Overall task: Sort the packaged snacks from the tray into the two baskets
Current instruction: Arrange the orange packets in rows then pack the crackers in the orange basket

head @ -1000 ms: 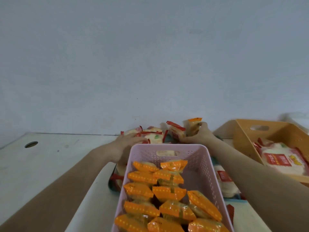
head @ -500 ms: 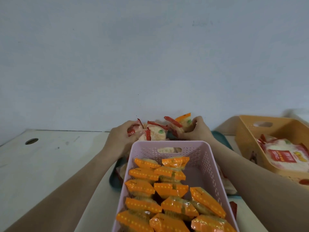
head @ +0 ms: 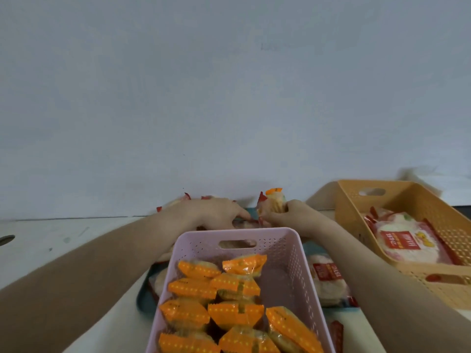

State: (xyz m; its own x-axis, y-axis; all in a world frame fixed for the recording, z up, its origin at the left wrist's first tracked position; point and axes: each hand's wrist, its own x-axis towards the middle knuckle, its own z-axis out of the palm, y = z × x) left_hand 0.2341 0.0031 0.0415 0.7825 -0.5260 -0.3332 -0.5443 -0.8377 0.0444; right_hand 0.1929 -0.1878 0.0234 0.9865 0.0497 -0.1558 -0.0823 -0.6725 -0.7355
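A pink basket in front of me holds several orange-wrapped snacks. An orange basket at the right holds a red-and-white snack pack. Beyond the pink basket, my right hand grips an orange-tipped snack, lifted a little. My left hand lies palm down over red-wrapped snacks on the dark teal tray; whether it grips one is hidden. More red-and-white packs lie on the tray right of the pink basket.
The pink basket stands over the middle of the tray and hides most of it. A white table with a round cable hole stretches left. A pale wall rises close behind the tray.
My right hand has lifted the orange-tipped snack slightly. My left hand has flattened over the red snacks and slid right, toward the right hand. The view has tilted a little.
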